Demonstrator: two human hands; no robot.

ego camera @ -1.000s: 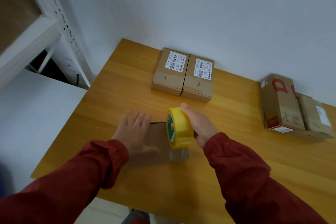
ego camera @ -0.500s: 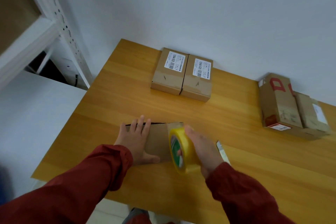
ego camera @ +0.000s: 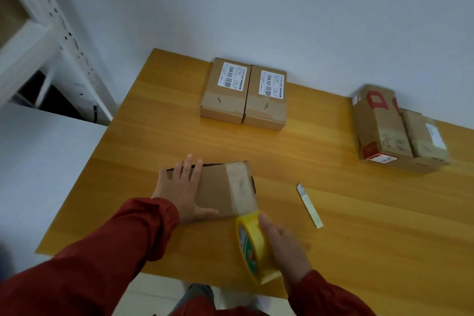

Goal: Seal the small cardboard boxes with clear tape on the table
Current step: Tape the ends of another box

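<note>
Cardboard box (ego camera: 218, 192) lies on the table (ego camera: 333, 213) near its front edge, towards the left. 2 labelled boxes (ego camera: 225, 90) touch at the far edge; 2 bigger boxes (ego camera: 379, 126) by the right edge are blurred. Left hand (ego camera: 179, 192) presses flat on the box, fingers (ego camera: 190, 169) straight. Right hand (ego camera: 284, 246) grips the yellow tape roll (ego camera: 252, 246) at the box's near-right corner, its fingers hidden behind the roll. Clear tape strip (ego camera: 241, 187) crosses the box's right end; a thin blade (ego camera: 309, 205) lies to its right.

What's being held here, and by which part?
The right hand grips the yellow tape roll by its rim, thumb on top. The left hand only presses flat on the cardboard box.
</note>
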